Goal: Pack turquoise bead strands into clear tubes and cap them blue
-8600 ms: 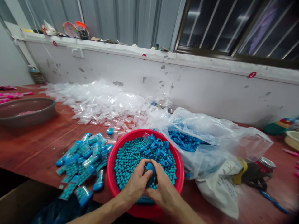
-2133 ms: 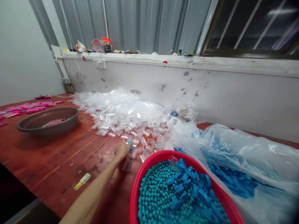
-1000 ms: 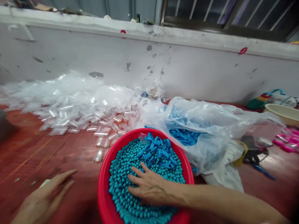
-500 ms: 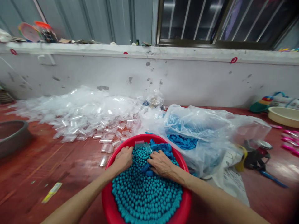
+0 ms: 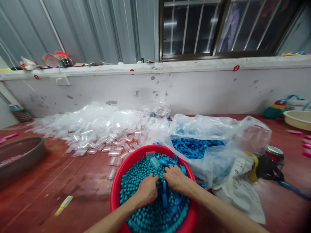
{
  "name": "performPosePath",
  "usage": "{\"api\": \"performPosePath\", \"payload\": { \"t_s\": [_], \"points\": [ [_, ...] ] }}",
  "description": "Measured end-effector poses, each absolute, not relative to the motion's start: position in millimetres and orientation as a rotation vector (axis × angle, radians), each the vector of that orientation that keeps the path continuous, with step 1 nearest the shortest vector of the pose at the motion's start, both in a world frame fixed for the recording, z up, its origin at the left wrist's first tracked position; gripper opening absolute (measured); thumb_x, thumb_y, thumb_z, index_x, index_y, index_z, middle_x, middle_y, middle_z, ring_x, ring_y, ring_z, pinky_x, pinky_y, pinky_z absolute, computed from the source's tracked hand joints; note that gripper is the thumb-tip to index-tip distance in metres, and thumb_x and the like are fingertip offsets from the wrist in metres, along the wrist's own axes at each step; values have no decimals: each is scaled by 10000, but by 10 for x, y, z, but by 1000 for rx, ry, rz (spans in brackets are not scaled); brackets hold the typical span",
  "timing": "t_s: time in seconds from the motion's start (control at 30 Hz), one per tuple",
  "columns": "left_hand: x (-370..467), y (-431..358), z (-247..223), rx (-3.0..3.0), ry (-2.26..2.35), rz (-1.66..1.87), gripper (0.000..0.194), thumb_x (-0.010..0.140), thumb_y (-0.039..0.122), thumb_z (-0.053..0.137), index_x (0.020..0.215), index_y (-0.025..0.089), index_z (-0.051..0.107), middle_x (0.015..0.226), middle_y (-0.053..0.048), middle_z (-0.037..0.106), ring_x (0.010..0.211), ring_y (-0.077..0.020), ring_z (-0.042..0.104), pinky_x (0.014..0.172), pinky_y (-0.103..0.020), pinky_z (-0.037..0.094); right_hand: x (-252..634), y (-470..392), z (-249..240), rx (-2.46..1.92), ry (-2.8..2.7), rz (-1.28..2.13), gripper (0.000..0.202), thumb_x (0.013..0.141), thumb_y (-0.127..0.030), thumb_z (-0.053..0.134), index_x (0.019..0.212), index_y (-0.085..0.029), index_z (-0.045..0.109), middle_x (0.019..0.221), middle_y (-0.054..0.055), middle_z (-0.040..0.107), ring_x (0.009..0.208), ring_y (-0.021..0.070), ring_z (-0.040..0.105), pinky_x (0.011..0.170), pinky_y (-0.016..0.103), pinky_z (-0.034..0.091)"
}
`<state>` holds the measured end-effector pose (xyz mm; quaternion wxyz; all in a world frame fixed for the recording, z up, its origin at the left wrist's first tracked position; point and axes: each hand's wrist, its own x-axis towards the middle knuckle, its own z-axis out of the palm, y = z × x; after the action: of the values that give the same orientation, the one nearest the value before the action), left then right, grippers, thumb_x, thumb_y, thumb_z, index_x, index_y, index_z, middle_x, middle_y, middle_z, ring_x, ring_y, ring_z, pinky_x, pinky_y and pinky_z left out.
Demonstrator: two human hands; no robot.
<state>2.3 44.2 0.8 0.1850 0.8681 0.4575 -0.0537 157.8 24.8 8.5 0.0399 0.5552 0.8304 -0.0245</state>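
Note:
A red basin (image 5: 116, 187) holds many round teal beads (image 5: 136, 174). Inside it, my left hand (image 5: 148, 189) is closed in a pinch over the beads; what its fingertips hold is too small to make out. My right hand (image 5: 175, 177) is closed close beside it, and a blue strip (image 5: 164, 195) hangs from its fingers. More blue strips (image 5: 170, 160) lie on the beads at the basin's far right side, partly covered by my right hand. A small clear plastic bag (image 5: 155, 161) rests on the beads beyond both hands.
A heap of clear plastic bags (image 5: 97, 126) spreads at the back left. Right of the basin lies an open plastic sack (image 5: 252, 129) of blue strips. A grey tub (image 5: 39, 149) stands left, a cream basin (image 5: 297, 119) far right, and a lidded jar (image 5: 275, 153) nearer.
My left hand has moved from the basin's left rim to the middle, close to my right hand. A blue strip now hangs between them. The camera view has shifted.

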Motion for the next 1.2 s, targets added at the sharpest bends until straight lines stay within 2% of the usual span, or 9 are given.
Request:
{"api": "performPosePath", "payload": {
  "t_s": [0.1, 0.2, 0.3, 0.37, 0.6, 0.73, 0.9, 1.1, 1.2],
  "points": [
    [-196, 357, 104, 2499, 1512, -148, 422, 780, 170, 322, 1165, 276, 458, 1087, -80, 511, 944, -242, 530, 750, -344, 427, 1554, 249, 194, 1670, 2572, -101, 199, 740, -113, 458, 854, -170, 610, 890, 99, 592, 818, 237, 546, 679, 362, 415],
    [-444, 379, 151, 2421, 1738, -170, 459, 779, 179, 329, 1233, 193, 395, 1116, -129, 494, 991, -267, 509, 778, -372, 416, 1421, 127, 287, 1674, 2667, -23, 193, 774, -164, 437, 869, -179, 605, 903, 98, 584, 830, 241, 536, 713, 399, 403],
    [-522, 419, 102, 2327, 1702, -147, 483, 761, 193, 362, 1242, 139, 371, 1141, -162, 480, 1032, -273, 492, 822, -392, 390, 1277, -101, 223, 1305, 2844, -136, 178, 753, -300, 510, 882, -229, 609, 899, 62, 583, 823, 234, 531, 730, 418, 397],
    [-444, 420, 20, 2300, 1613, -133, 470, 741, 192, 394, 1209, 154, 413, 1131, -143, 504, 1007, -253, 515, 830, -370, 389, 1244, -210, 89, 1165, 2860, -180, 125, 737, -274, 537, 822, -238, 623, 873, 39, 588, 822, 220, 529, 748, 416, 392],
    [-145, 353, -155, 2296, 1426, -51, 403, 739, 131, 396, 1113, 209, 522, 1041, -35, 614, 930, -150, 570, 778, -207, 415, 1493, 0, -157, 1587, 2761, 140, 190, 811, -160, 464, 721, -202, 626, 824, 42, 604, 827, 220, 519, 791, 447, 349],
    [-320, 461, -71, 2361, 1507, 21, 447, 789, 81, 291, 1149, 247, 496, 1046, -57, 601, 961, -191, 554, 808, -296, 406, 1573, 121, -99, 1690, 2734, 145, 223, 832, -148, 412, 795, -208, 623, 891, 63, 591, 859, 229, 506, 778, 434, 337],
    [-445, 796, -51, 2747, 1389, -78, 449, 840, 115, 278, 1248, 276, 376, 1297, -95, 379, 1152, -245, 392, 915, -417, 322, 1549, 160, -152, 1753, 2751, 44, 228, 843, -156, 387, 858, -223, 605, 918, 55, 586, 900, 213, 492, 833, 421, 286],
    [-362, 908, -147, 2891, 1250, -178, 330, 848, 125, 269, 1058, 210, 510, 1057, -94, 510, 923, -200, 504, 793, -343, 405, 1543, 214, -286, 1776, 2734, 78, 179, 822, -165, 435, 847, -231, 601, 881, 43, 601, 853, 210, 508, 833, 415, 278],
    [-403, 858, -150, 2829, 1272, -150, 315, 856, 148, 262, 1050, 230, 496, 1062, -77, 509, 971, -209, 484, 840, -365, 379, 1539, 223, -320, 1757, 2759, 114, 187, 815, -132, 438, 843, -236, 591, 839, 24, 614, 824, 197, 524, 833, 399, 282]
  ]
}}
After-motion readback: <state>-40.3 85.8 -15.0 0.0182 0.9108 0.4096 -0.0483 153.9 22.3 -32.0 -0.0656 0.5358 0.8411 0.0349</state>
